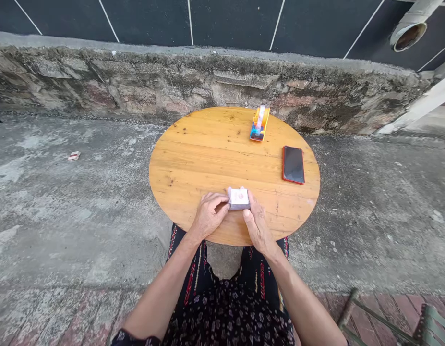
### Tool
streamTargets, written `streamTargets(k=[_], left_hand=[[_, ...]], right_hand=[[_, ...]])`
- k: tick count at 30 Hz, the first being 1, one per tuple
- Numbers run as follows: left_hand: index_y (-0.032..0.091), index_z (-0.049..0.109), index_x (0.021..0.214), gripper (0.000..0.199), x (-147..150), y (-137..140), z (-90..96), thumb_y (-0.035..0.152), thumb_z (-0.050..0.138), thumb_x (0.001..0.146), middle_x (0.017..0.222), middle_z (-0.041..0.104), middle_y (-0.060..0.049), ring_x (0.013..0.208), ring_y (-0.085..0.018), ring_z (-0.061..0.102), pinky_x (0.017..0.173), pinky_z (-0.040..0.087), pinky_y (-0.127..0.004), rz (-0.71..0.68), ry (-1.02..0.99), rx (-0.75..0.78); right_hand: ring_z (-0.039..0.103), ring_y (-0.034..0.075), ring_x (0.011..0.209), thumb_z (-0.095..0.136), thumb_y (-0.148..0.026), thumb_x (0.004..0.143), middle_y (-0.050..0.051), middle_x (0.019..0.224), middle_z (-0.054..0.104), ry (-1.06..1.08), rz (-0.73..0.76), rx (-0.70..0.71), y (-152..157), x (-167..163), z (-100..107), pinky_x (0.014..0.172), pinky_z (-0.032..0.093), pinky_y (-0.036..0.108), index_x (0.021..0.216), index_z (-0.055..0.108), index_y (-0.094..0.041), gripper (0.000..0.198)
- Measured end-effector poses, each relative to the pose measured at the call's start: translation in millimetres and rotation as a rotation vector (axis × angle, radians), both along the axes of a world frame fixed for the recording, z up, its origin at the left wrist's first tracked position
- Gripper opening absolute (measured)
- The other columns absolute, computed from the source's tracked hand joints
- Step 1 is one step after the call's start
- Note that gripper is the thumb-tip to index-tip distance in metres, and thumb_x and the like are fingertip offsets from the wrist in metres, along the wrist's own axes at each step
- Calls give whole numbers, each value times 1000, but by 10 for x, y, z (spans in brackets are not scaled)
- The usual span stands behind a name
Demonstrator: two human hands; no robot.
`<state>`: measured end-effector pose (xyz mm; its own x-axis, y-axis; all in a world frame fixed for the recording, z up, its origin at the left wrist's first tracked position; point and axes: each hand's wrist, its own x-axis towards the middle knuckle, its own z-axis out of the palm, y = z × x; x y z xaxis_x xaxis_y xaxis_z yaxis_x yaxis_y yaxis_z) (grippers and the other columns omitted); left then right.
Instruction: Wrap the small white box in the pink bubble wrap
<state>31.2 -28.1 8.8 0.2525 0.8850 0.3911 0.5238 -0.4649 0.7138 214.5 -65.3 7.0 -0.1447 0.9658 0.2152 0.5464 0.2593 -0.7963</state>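
A small packet (239, 198) is near the close edge of a round wooden counter (200, 163). The left hand (210, 214) pinches its left end between fingers; the right hand (257, 221) grips the right.

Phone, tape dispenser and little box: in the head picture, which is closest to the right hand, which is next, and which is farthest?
1. Little box: nearest, touching the right hand, at the near side of the table.
2. Phone: next, toward the table's right edge.
3. Tape dispenser: farthest, near the table's far edge.
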Motion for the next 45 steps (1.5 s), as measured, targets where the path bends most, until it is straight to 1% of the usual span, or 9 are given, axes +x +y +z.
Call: streamTargets(k=[3, 8, 12, 18, 21, 27, 37, 42, 45], left_hand=[[21, 66, 96, 10, 2, -9, 6, 20, 60, 88, 100, 71, -3, 95, -22, 61, 89, 43, -39, 8, 2, 2], [20, 66, 96, 10, 3, -12, 1, 18, 61, 88, 99, 71, -3, 94, -21, 61, 88, 43, -39, 1, -6, -4], [20, 67, 96, 11, 4, -7, 6, 18, 61, 87, 99, 71, -3, 94, -21, 61, 88, 43, -39, 6, -4, -1], [21, 67, 96, 10, 12, -2, 11, 20, 60, 88, 99, 71, -3, 94, -21, 61, 87, 43, -38, 20, -4, 12], [21, 67, 96, 10, 13, 0, 10, 20, 60, 88, 99, 71, -3, 94, -21, 61, 88, 43, -38, 18, -6, 8], [21, 67, 97, 11, 4, -11, 19, 21, 60, 89, 99, 71, -3, 95, -21, 61, 89, 43, -39, 19, 5, -8], [21, 66, 97, 11, 15, -17, 43, 21, 58, 89, 100, 71, -3, 96, -21, 61, 90, 44, -39, 19, 7, -28], [22, 66, 97, 12, 14, -19, 47, 22, 57, 89, 101, 71, -4, 97, -22, 62, 90, 45, -40, 24, 10, -24], [21, 66, 96, 11, 10, -17, 42, 21, 58, 89, 100, 71, -4, 96, -22, 62, 90, 45, -40, 21, 5, -18]], right_hand=[[27, 27, 146, 29, -50, 100, 5, 158, 30, 36, -18, 18, -23, 6, -16, 119, 19, 56, 154, 18, -28, 60], [30, 26, 144, 31, -46, 101, 6, 157, 32, 103, -143, 18, -136, 46, -66, 118, 23, 56, 153, 24, -28, 55], [35, 28, 141, 32, -45, 101, 7, 153, 40, -12, -116, 49, -198, 36, -73, 116, 23, 59, 151, 29, -28, 53], [35, 27, 140, 32, -44, 101, 8, 154, 37, -99, -54, 86, -173, 20, -47, 115, 26, 56, 153, 25, -27, 55], [35, 27, 141, 32, -45, 100, 8, 155, 36, -92, -56, 71, -181, 19, -40, 116, 25, 56, 153, 24, -27, 56], [27, 27, 145, 32, -49, 100, 9, 158, 29, 16, -150, -8, -175, 3, -30, 118, 20, 58, 154, 20, -25, 61], [32, 26, 142, 29, -48, 100, 8, 156, 34, -25, -52, 43, -4, -34, -11, 117, 24, 54, 153, 22, -24, 59], [30, 25, 144, 31, -46, 101, 8, 156, 33, 9, -109, 56, -39, -23, -20, 117, 24, 53, 153, 22, -24, 58], [35, 25, 141, 31, -44, 101, 7, 154, 37, 0, -75, 56, -40, -20, 0, 116, 26, 53, 152, 27, -26, 54]])
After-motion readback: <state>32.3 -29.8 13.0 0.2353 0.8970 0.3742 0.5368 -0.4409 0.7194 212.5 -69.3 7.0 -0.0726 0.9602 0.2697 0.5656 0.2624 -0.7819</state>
